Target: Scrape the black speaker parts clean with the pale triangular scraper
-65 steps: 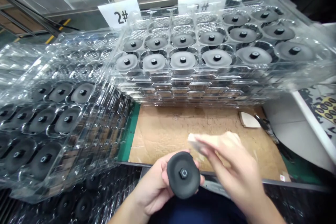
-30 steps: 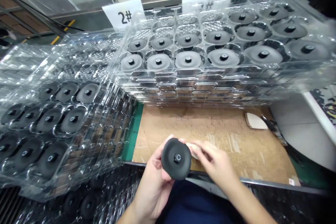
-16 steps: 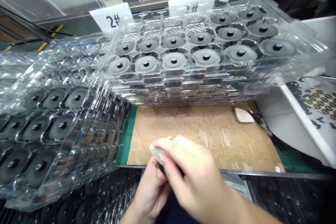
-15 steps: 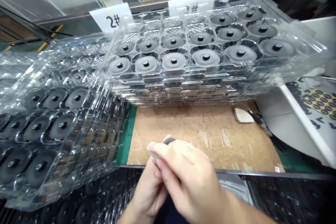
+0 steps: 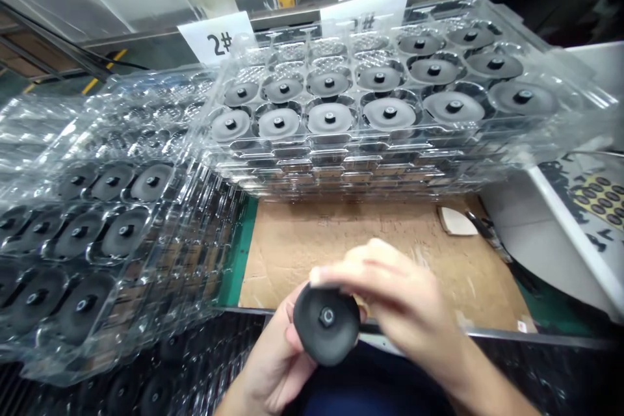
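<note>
While the brown cardboard (image 5: 316, 234) lies flat, we see a black disc (image 5: 338, 338) held up over its near edge, the dull, dished face and small middle knob (image 5: 326, 317) turned towards us. The left hand (image 5: 277, 357) is closed around this disc, supporting it from beneath with the thumb at the rim. The right hand (image 5: 404, 292) is above the near part of the cardboard, fingers bent across the disc's far rim and seemingly touching it; with the blur, we cannot tell whether it pinches anything.

We judge the disc light enough for one hand and fairly stiff, with a matt skin that should not slip much but may scuff or show finger marks. We would take hold of it by the rim, fingers spread behind, and spare the knob any sideways push.

Beyond the cardboard's far edge, we have a stack of clear trays (image 5: 336, 172) with similar discs (image 5: 316, 118) in its top pockets; another tray stack (image 5: 199, 221) stands left of the cardboard. Near the cardboard's far right corner lies a white pad (image 5: 457, 223), with a dark tool (image 5: 489, 234) close beside it.
</note>
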`<state>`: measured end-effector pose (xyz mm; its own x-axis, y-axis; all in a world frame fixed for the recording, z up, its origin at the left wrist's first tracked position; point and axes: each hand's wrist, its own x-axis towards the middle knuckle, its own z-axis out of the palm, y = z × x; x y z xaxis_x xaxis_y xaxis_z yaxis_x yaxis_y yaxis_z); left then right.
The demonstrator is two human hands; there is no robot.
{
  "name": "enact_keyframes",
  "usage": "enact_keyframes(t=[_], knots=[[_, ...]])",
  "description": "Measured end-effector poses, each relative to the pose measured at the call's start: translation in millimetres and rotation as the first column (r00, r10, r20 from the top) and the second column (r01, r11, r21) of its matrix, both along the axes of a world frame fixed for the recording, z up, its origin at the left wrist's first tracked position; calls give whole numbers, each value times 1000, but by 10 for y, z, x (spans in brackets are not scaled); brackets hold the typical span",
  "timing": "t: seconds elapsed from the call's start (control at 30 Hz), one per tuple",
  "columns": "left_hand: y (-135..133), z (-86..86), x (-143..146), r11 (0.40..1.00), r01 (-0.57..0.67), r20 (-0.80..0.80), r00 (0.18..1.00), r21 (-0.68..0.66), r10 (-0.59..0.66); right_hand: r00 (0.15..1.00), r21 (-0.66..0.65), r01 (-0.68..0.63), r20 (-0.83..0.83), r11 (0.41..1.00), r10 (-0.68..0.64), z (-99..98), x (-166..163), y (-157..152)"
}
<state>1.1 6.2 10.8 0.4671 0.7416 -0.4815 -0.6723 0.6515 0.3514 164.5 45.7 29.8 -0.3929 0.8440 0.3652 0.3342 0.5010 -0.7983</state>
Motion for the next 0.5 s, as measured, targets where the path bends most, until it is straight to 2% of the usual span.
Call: enact_keyframes(t=[0.03,0.1,0.13,0.2,0.27,0.37,0.43,0.5], knots=[[-5,-5,-18,1000,3,32,999,15,-3,996,-84,92,-6,992,-92,-92,41,27],[-5,-11,-51,1000,5,85,996,28,-8,958,-217,288,64,933,-281,-297,130,15],[0,-13,-63,1000,7,108,994,27,-10,942,-257,336,111,906,-318,-401,167,-25],[14,-16,-72,999,13,148,989,30,-17,940,-316,333,187,888,-286,-595,204,-158],[29,-21,-62,999,18,176,984,28,-23,951,-343,285,221,895,-218,-757,191,-322],[43,-35,-36,1000,15,181,983,9,-16,953,-349,259,242,901,-181,-917,153,-487],[46,-45,-25,1000,17,172,985,5,-17,947,-343,275,256,898,-193,-929,178,-488],[43,-51,-20,999,31,169,985,12,-33,939,-335,305,261,891,-224,-816,239,-415]])
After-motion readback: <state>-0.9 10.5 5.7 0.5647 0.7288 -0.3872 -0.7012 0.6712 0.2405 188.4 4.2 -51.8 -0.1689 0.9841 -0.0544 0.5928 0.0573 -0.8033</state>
